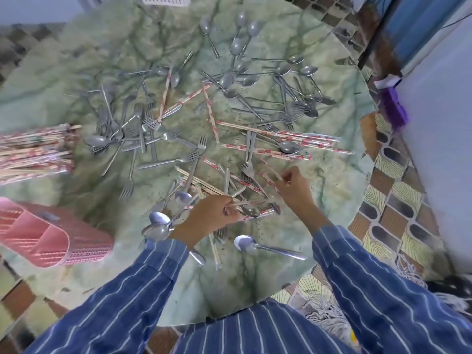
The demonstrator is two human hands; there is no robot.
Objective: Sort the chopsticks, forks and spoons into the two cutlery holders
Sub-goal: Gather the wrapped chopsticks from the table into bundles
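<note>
Both hands work near the front edge of the round green marbled table (332, 213), over a tangle of paper-wrapped chopsticks, forks and spoons. The left hand (212, 213) has its fingers curled and pinches a thin chopstick bundle (246, 202) that points right from its fingertips; blur hides how many sticks are in it. A small spoon (251, 212) lies on the pile just beside those fingertips. The right hand (293, 187), near the left and a little farther out, is curled too, thumb and fingers pinching the end of a single chopstick (272, 172) that slants up and left away from it. The pink cutlery holder (46, 236) sits at the table's left edge, well apart from the left hand, its divided opening in view. The white cutlery holder (166, 0) is at the far edge, cut off by the frame. A large sheaf of chopsticks (33, 152) lies at the left, beyond the pink holder. Forks (143, 129) cluster mid-left and spoons (237, 72) farther out to the right. A large spoon (246, 244) lies between the two blue striped sleeves (383, 290).
</note>
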